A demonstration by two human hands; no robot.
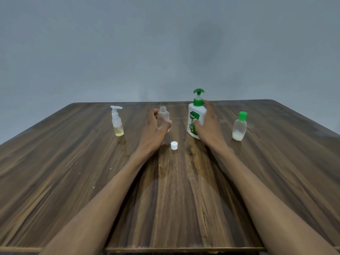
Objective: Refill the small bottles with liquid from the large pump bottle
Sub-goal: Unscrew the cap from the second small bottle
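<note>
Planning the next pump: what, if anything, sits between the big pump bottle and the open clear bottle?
Nothing visible. Bare table separates the pump bottle from the uncapped clear bottle; the loose white cap lies nearer, outside that gap.

Plain indoor room, kind unclear, bare grey wall (165, 43), dark wood-grain table (174, 199), toiletry-type bottles (239, 127) set out on it

Two bare forearms come into view from the bottom edge, with no sleeve, watch, ring or band showing on either. The left hand (155, 126) and the right hand (207, 124) are ungloved. Both arms are slim and long, the wrists narrow, and the fingers are bare throughout.
</note>
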